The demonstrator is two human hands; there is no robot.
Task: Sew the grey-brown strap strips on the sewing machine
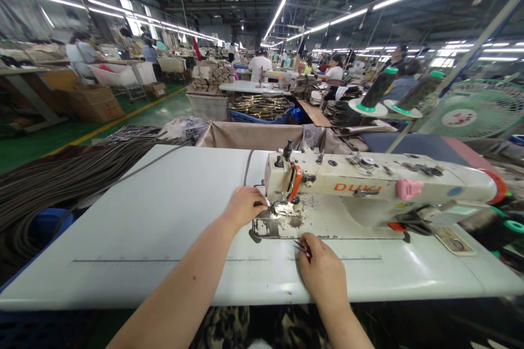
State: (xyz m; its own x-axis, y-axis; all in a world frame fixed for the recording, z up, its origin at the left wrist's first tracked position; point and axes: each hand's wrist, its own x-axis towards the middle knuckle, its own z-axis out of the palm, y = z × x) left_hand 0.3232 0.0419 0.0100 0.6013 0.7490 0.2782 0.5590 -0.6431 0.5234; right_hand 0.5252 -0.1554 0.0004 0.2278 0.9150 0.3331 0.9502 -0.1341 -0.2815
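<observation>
My left hand (244, 207) is at the needle end of a white sewing machine (352, 182), fingers pinched beside the presser foot and the metal guide (284, 208). Something small and dark shows at its fingertips, too hidden to name. A narrow dark strip (248, 166) lies on the white table (184, 202) just behind this hand. My right hand (322, 267) rests near the table's front edge, closed around a pair of thread snips (302, 248) whose thin blades point left. Worn metal surrounds the needle on the machine bed (319, 218).
Long dark strips (82, 169) are heaped on the left, one trailing onto the table. Behind the table stands a fabric-lined bin (249, 135). Thread cones (374, 90) and a fan (470, 109) are at right. People sit at machines farther back.
</observation>
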